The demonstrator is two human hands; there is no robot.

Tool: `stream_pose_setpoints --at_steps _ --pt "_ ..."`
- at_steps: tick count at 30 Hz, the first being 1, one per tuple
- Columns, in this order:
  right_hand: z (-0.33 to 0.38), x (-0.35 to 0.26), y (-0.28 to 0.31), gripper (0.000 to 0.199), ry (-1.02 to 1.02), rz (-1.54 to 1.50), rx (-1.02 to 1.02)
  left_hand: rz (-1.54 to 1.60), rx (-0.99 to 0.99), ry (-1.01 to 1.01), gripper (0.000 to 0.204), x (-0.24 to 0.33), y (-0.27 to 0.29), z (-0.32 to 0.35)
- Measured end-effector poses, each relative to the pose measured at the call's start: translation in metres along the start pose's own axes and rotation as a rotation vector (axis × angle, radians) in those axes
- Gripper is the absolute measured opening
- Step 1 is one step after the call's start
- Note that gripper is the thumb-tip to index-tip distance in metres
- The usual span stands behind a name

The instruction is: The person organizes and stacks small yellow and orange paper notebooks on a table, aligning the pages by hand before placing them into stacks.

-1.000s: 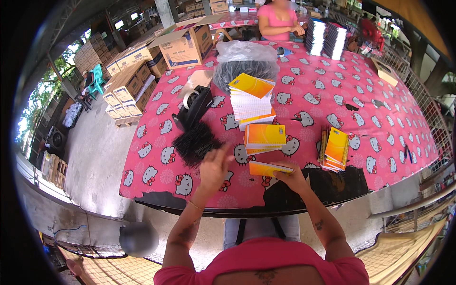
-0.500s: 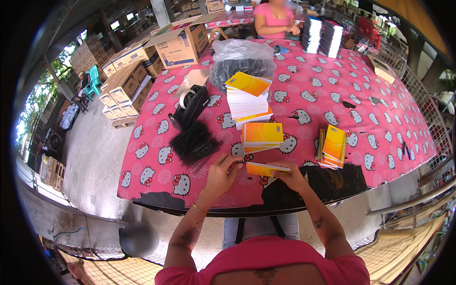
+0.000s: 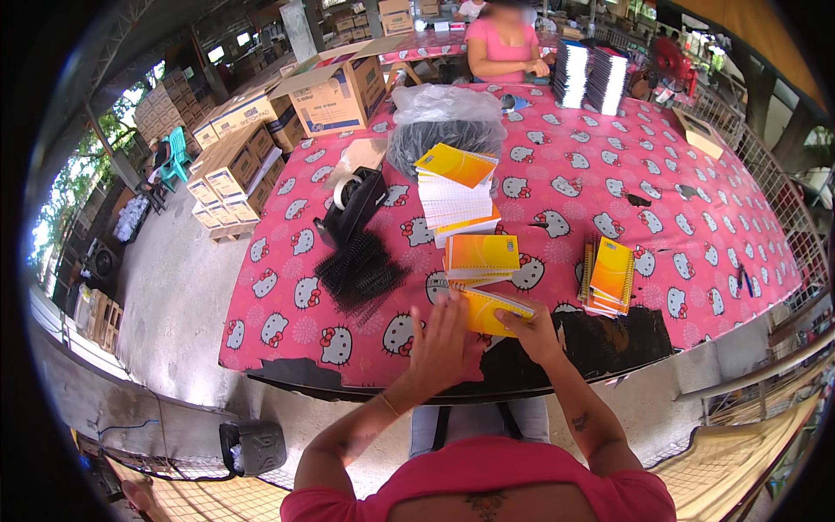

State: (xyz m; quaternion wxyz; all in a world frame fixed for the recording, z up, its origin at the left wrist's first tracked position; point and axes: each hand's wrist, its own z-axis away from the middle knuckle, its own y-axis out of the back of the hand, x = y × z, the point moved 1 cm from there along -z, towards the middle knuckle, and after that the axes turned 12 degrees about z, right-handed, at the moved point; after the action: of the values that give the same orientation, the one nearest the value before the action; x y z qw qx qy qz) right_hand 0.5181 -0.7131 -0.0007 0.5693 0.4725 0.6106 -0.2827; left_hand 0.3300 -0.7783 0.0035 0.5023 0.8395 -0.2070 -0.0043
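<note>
My right hand (image 3: 534, 331) grips a small yellow-orange notebook (image 3: 489, 311) at its right end, thumb on the cover. Against the notebook's left end rest the outstretched fingers of my left hand (image 3: 442, 341), which looks open. Just beyond lies a short pile of yellow-orange notebooks (image 3: 483, 253) with punched edges. Behind it, a taller fanned stack of white-paged notebooks (image 3: 454, 196) leans away. A heap of black spiral binding coils (image 3: 358, 271) lies to the left of my hands. On the right sits a small stack of coil-bound notebooks (image 3: 611, 271).
A black tape dispenser (image 3: 352, 207) stands behind the coils, near a grey plastic bag (image 3: 444, 130). Cardboard boxes (image 3: 335, 96) are at the back left. Tall notebook stacks (image 3: 570, 74) stand at the far side, near another person (image 3: 502, 48). Pliers (image 3: 744, 277) lie at right.
My left hand has gone from a pinch left of the notebook to stretched fingers against its end. The notebook has tilted, showing more of its cover.
</note>
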Motion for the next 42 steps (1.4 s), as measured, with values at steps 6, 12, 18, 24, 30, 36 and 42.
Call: stream_pose_setpoints --at_steps 6,12,18,24,30,36,42 --pt "-0.002 -0.005 0.0 0.033 -0.058 -0.042 -0.054 -0.092 0.034 -0.031 0.079 -0.01 0.017 -0.024" --pt "0.0 -0.004 -0.003 0.034 0.002 0.016 -0.079 -0.197 0.035 -0.062 0.08 0.001 0.027 -0.03" --pt "0.001 -0.014 0.003 0.032 -0.056 -0.045 -0.068 -0.078 -0.171 -0.113 0.083 0.014 0.009 0.007" --pt "-0.003 -0.02 -0.001 0.032 0.027 0.026 -0.056 0.001 -0.148 -0.158 0.087 0.017 -0.001 0.019" --pt "-0.001 0.0 -0.011 0.033 -0.055 -0.078 -0.127 0.079 0.041 -0.099 0.081 0.014 0.012 -0.028" --pt "-0.01 0.032 0.009 0.034 -0.013 0.06 -0.179 0.263 -0.009 -0.044 0.059 0.002 0.011 -0.033" --pt "-0.008 0.058 0.006 0.031 -0.053 0.051 -0.231 0.181 -0.209 -0.069 0.066 -0.001 -0.004 -0.04"
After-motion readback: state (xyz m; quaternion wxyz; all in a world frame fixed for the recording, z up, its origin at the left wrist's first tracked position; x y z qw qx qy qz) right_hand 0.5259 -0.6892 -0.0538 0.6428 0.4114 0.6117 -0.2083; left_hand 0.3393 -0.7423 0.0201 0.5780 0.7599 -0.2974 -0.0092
